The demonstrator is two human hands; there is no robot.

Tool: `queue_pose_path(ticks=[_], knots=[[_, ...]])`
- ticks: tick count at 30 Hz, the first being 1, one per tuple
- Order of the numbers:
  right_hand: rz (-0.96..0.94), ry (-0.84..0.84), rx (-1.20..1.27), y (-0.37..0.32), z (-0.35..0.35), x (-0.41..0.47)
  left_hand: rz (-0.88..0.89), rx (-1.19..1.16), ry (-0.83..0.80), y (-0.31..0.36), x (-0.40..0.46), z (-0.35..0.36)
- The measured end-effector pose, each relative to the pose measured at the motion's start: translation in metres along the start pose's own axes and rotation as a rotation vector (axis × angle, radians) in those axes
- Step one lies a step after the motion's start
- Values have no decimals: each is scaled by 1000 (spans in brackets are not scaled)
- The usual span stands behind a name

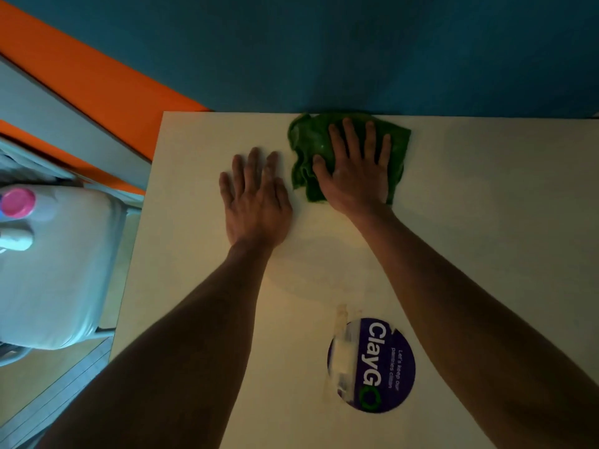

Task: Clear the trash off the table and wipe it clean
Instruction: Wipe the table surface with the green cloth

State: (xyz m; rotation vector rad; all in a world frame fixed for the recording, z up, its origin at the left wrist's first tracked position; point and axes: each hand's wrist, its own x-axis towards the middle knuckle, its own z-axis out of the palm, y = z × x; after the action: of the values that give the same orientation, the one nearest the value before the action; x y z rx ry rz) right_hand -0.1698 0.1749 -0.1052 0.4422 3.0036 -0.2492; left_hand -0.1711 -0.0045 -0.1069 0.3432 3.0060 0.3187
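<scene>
A crumpled green cloth [308, 140] lies on the white table [486, 205] close to its far edge, against the blue wall. My right hand [356, 170] lies flat on top of the cloth, fingers spread, pressing it to the tabletop. My left hand [256, 199] rests palm down on the bare table just left of the cloth, fingers apart, holding nothing. No trash shows on the visible part of the table.
A round purple sticker [379, 367], partly torn with glue marks, is stuck on the table near me. A pale chair [64, 270] stands left of the table, with a pink-capped bottle [17, 202] and a white object on its seat. An orange band [97, 85] runs along the wall.
</scene>
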Motion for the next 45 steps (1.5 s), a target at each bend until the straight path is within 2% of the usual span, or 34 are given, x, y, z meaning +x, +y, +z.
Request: queue_pose_path(ticks=[6,15,18,24,28,32,34,39,41,45], knots=[[-144,19,-5,31,4,-88,18,-7,-5,-3,0,-3],[140,29,-21,132,-3,-178,-12,2,-12,3,-8,-8],[156,20,-13,140,-7,-180,-24,-47,-40,32,-28,-7],[184,8,19,154,-8,-192,71,-101,-99,116,-73,2],[196,-8,2,191,-14,-204,45,-40,-95,111,-86,14],[259,-4,4,196,-19,-157,24,-6,-73,110,-91,23],[221,-34,14,186,-23,-117,19,-3,-56,110,-91,23],[-83,-82,5,112,-21,-22,16,-10,-53,106,-89,26],[-170,-80,3,92,-18,-16,19,-3,-44,104,-88,26],[-233,-3,20,109,-13,-65,29,-14,-47,104,-89,26]])
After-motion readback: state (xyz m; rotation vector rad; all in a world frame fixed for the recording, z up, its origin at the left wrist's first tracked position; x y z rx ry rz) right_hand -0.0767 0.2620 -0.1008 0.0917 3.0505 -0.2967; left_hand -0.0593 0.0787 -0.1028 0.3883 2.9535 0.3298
